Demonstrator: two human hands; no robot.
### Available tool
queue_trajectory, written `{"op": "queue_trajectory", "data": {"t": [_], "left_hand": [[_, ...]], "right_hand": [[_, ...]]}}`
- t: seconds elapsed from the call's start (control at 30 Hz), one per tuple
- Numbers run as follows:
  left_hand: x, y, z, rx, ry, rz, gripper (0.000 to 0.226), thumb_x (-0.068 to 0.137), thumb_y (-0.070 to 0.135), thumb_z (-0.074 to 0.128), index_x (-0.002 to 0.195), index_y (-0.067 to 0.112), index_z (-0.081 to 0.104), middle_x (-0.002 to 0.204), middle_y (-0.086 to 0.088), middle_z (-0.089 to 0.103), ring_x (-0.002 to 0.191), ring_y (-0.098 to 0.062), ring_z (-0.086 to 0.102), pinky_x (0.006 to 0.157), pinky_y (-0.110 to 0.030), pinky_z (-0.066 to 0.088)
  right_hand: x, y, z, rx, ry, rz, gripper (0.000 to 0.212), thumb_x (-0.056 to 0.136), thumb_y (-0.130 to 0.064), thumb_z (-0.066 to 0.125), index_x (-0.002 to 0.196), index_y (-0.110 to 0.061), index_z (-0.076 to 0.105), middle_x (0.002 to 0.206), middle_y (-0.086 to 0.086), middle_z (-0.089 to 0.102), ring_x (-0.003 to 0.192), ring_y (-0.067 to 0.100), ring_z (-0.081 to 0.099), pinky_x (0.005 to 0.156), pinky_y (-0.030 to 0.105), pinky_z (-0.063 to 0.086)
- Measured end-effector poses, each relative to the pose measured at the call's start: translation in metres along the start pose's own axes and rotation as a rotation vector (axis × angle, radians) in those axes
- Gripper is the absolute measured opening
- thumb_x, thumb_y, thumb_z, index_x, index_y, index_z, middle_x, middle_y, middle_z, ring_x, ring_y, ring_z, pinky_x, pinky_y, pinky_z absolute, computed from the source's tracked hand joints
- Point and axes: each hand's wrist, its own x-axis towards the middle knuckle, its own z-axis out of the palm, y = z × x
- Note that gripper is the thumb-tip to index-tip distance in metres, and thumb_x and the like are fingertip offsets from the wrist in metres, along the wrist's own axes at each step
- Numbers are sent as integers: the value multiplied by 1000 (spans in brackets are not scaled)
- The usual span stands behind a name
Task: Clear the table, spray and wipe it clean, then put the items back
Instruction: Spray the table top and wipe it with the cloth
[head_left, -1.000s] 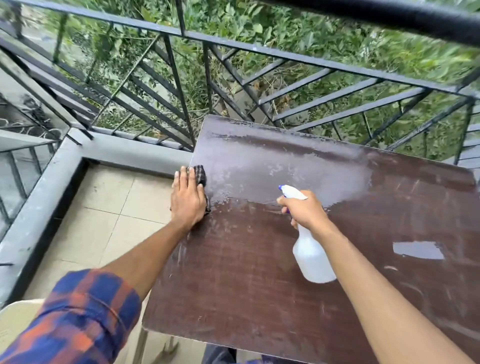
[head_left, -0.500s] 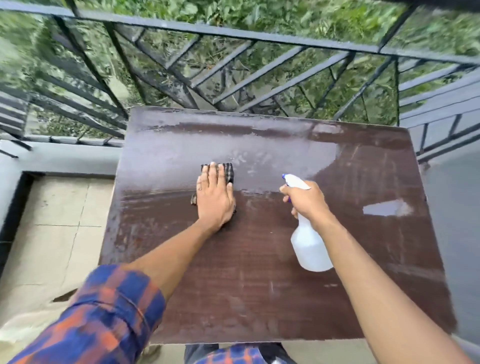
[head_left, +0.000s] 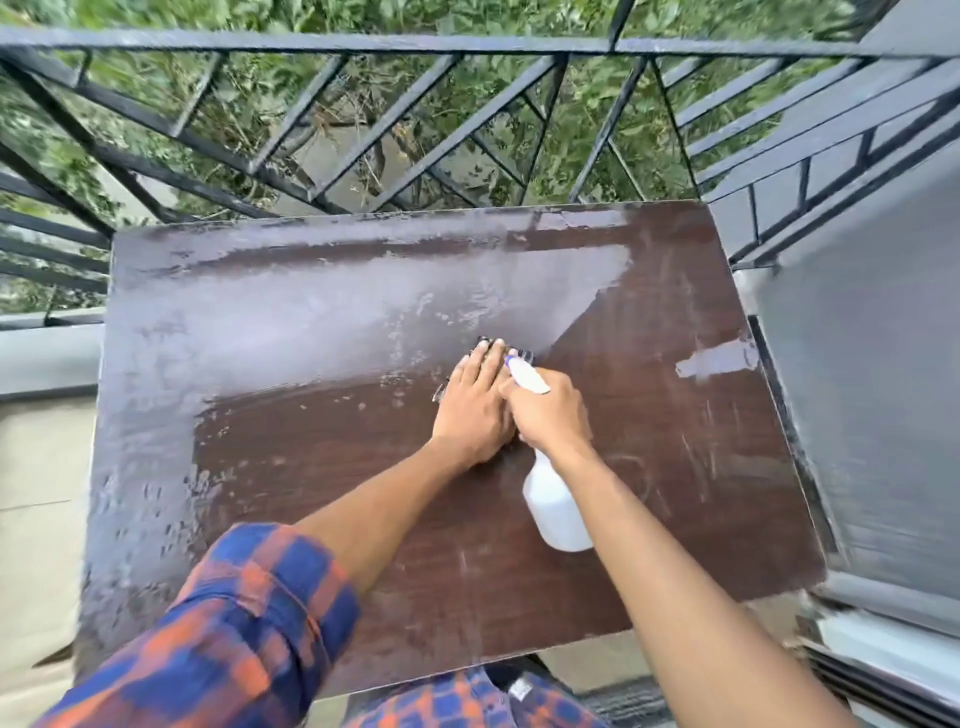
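Brown wet-streaked wooden bench (head_left: 363, 519): L hand (head_left: 475, 410) fingers (head_left: 488, 361) straight, pressing dark cloth (head_left: 525, 356) at bench centre; R hand (head_left: 553, 415) fingers curled round white plastic spray bottle (head_left: 556, 509), over bench centre-right.

Cloth (head_left: 527, 355) on table (head_left: 311, 467) under left hand (head_left: 475, 405); spray bottle (head_left: 556, 506) just right; railing (head_left: 363, 44) behind.

Both hands crowd the middle of the brown table (head_left: 311, 519): the left hand (head_left: 475, 410) lies flat on a dark cloth (head_left: 527, 355), and the right hand (head_left: 550, 410), touching it, grips a white spray bottle (head_left: 558, 509) angled over the near-right part. Bare surface stretches wide to the left, far side and right. A black railing (head_left: 363, 135) hems the far edge; a grey wall (head_left: 857, 389) seems to run close along the right.
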Motion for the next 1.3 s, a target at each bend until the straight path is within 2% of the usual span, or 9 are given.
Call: {"op": "queue_trajectory", "data": {"t": [0.2,0.3,0.37,0.47,0.53,0.7,0.83,1.13,1.3], "left_hand": [[-31,-27,-3,11,9,182,71,92,42,25,155,9,31,161,-14,30,151,-34,21,122,-44,18],[-58,-50,-1,20,77,198,64,95,37,32,152,9,39,158,-14,37,149,-33,29,120,-41,17],[-78,-69,0,-8,113,111,61,98,38,31,152,12,39,160,-11,34,150,-30,25,122,-43,20],[-106,-103,-4,-54,198,-64,57,101,36,36,152,12,39,160,-11,35,149,-29,26,119,-48,27],[-128,-132,-9,-52,257,-169,57,100,34,38,151,10,40,158,-13,37,148,-31,29,118,-48,29],[-191,-210,-19,-59,382,-437,56,96,30,41,146,4,47,152,-20,44,144,-36,36,115,-50,33],[-250,-247,-14,-52,471,-630,58,96,31,38,145,0,46,151,-22,44,144,-38,35,118,-49,28],[-277,-205,3,-244,593,-1066,59,101,32,44,153,7,33,159,-18,32,147,-36,24,119,-51,21],[-247,-170,9,-273,637,-1162,62,100,34,40,153,4,31,159,-20,30,147,-38,24,118,-54,23]], "right_hand": [[-36,-1,31,-2,-23,7,28,83,-41,57,100,-26,74,103,13,78,100,39,71,87,43,58],[-54,-7,49,-9,-39,4,27,83,-42,58,99,-27,73,103,11,78,101,39,71,88,43,58],[-67,-14,63,-18,-49,-5,26,84,-44,58,95,-26,74,101,11,79,100,38,71,87,41,58],[-83,-26,86,-30,-60,-23,22,78,-47,58,74,-27,67,92,11,79,91,38,75,86,43,60],[-93,-37,105,-43,-75,-43,23,74,-49,57,68,-28,63,90,12,79,87,39,76,85,46,62],[-115,-55,148,-80,-143,-106,17,71,-50,57,74,-36,66,86,10,77,82,39,75,82,49,63],[-140,-67,177,-116,-182,-174,10,73,-49,56,70,-41,61,79,8,73,81,41,74,83,48,62],[-162,-58,186,-175,-220,-223,11,77,-45,57,68,-41,61,75,6,71,79,40,75,82,46,62],[-145,-33,155,-174,-170,-186,18,76,-43,57,73,-26,62,67,3,65,73,40,73,77,48,63]]}}
